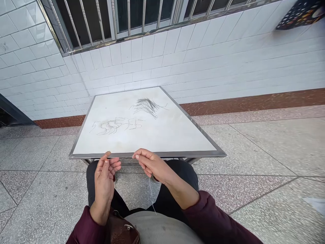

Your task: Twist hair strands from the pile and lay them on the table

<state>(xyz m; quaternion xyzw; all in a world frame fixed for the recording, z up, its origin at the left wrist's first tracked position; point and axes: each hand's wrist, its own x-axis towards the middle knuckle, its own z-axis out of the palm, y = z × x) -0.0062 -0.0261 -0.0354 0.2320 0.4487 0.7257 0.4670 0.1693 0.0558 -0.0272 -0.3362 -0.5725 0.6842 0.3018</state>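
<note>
My right hand (149, 164) is closed in a pinch in front of the table's near edge. A thin white thread (151, 195) hangs down from its lower fingers towards my lap. My left hand (106, 174) is raised to the left, thumb and forefinger brought together, the other fingers loosely curled. A faint fine strand (125, 157) runs between the two hands. What lies between the left fingertips is too small to make out. Beyond the hands, several thin, dark, bent strands (115, 125) lie in a row, and a loose bunch of similar dark strands (147, 105) lies farther back.
The white table (167, 139) has a grey metal rim and stands near a white tiled wall (142, 73). Above it is a barred window (132, 17). My knees (181, 173) are at its front edge. A brown bag (122, 228) rests at my lap.
</note>
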